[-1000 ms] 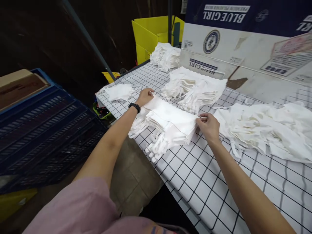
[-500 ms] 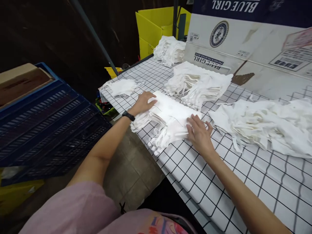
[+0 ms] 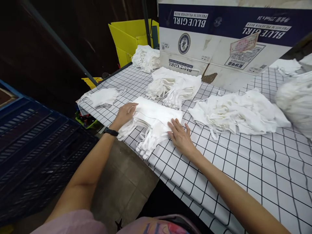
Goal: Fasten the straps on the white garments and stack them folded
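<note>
A neat stack of thin white cloth pieces with narrow straps (image 3: pixel 156 113) lies near the front edge of the table, straps toward me. My left hand (image 3: pixel 125 113), with a dark band on its wrist, rests on the stack's left edge, thumb and fingers apart. On the right edge, my right hand (image 3: pixel 179 135) lies with fingers spread, its fingertips against the cloth. Neither hand grips anything. Just behind stands a thicker stack of the same white pieces (image 3: pixel 175 84). A flatter small pile (image 3: pixel 103 97) is at the left, and a loose, crumpled heap (image 3: pixel 240 112) at the right.
A grid-patterned cloth covers the table (image 3: pixel 219 162). An upside-down beer carton (image 3: pixel 209 45) stands at the back, beside another white stack (image 3: pixel 145 58) and a yellow box (image 3: pixel 129 32). A bulging bundle (image 3: pixel 298 100) sits far right. Blue crates (image 3: pixel 36 156) are at left.
The view has turned to the right, bringing more of the carton and the right-hand bundle into sight. Both hands remain at the two sides of the stack, the right hand's fingers now flatter.
</note>
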`<state>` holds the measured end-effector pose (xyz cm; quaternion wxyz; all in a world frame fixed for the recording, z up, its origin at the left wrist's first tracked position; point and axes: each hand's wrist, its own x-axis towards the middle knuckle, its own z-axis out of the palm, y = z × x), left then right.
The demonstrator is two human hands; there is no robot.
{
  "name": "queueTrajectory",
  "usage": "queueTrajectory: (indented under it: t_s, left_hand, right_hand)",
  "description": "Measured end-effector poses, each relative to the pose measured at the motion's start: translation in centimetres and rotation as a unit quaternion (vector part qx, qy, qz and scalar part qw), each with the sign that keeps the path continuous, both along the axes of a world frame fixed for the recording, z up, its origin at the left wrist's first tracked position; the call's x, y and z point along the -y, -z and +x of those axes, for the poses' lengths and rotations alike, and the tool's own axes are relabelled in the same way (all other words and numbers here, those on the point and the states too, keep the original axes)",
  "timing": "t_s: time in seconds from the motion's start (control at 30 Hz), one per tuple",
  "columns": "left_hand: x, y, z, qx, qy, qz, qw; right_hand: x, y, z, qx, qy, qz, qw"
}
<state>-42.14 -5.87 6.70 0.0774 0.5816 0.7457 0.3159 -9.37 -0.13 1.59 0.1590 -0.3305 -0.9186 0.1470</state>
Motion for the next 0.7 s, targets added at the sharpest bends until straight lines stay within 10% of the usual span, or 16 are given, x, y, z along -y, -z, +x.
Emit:
queueTrajectory:
  t_s: [0.2,0.5,0.7]
  left_hand:
    - [1.5,0.2,3.0,-0.109,0.157,-0.109,0.975]
    - [1.9,2.5,2.0,-0.114,0.154,-0.082,0.978]
    - [0.7,1.4,6.1,-0.112,0.080,0.065,0.988]
  right_hand:
    - [0.0,0.2,0.2,0.016,-0.007,-0.013,1.000]
    - [-1.3,-0.3,1.7,-0.034,-0.029,-0.045,0.998]
    - [-6.6,-1.3,9.3,-0.071,0.151,0.067,0.984]
